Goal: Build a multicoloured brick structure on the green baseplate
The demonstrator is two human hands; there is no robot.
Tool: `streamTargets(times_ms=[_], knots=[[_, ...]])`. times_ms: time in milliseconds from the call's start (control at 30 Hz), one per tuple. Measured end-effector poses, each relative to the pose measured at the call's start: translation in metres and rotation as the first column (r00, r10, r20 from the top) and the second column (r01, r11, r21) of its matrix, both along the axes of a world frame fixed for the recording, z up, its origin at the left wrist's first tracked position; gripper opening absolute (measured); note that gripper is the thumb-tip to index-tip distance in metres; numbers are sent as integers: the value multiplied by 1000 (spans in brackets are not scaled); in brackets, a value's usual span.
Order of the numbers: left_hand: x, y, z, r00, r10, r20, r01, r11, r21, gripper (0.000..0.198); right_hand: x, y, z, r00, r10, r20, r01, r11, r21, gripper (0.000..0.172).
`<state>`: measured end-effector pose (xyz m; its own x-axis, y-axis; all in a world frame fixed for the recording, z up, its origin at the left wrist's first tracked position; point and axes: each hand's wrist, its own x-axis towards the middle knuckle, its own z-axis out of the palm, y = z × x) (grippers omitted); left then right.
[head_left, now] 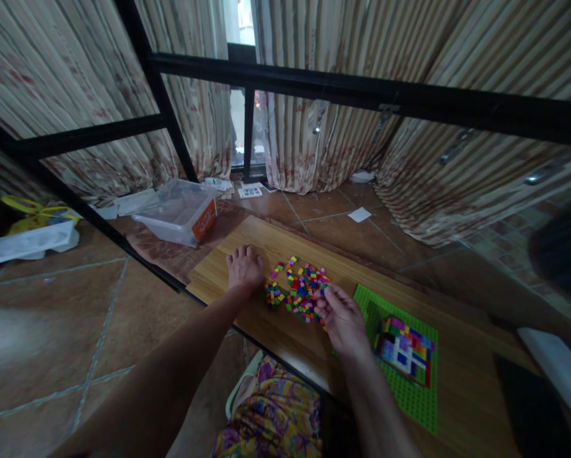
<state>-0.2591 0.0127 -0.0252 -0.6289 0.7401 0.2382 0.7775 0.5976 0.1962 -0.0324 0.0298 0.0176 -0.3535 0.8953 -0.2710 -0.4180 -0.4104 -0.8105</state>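
Small colourful bricks (305, 289) lie in a loose pile on the wooden table (218, 267). To the left of the pile, my left hand (245, 267) rests on the tabletop, its fingers bent and pressed together, and what is under them is hidden. My right hand (338, 313) is at the pile's right side, thumb and fingertips pinched on a small brick. Right of that hand lies a green baseplate (409, 407), partly covered by my forearm. On it stands a multicoloured brick build (404, 351) with a white and blue part in the middle.
A clear plastic box (177, 210) with an orange label sits on the floor beyond the table's left end. A dark flat object (528, 401) and a white object (555, 369) are at the right. A black metal frame (275, 75) crosses before the curtains.
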Motion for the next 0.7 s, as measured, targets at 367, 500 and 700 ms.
streamTargets(times_ms=[367,500,700], knots=[[0,0,1,1000,-7,27,7,1000,10,35,0,20,-16,915,-25,402,-41,987,154,43],[1,0,2,1000,-7,13,7,1000,13,35,2,30,-25,807,7,591,-168,961,219,47],[0,-1,0,1000,-5,13,5,1000,7,36,3,34,-29,708,-12,706,-274,917,291,54]])
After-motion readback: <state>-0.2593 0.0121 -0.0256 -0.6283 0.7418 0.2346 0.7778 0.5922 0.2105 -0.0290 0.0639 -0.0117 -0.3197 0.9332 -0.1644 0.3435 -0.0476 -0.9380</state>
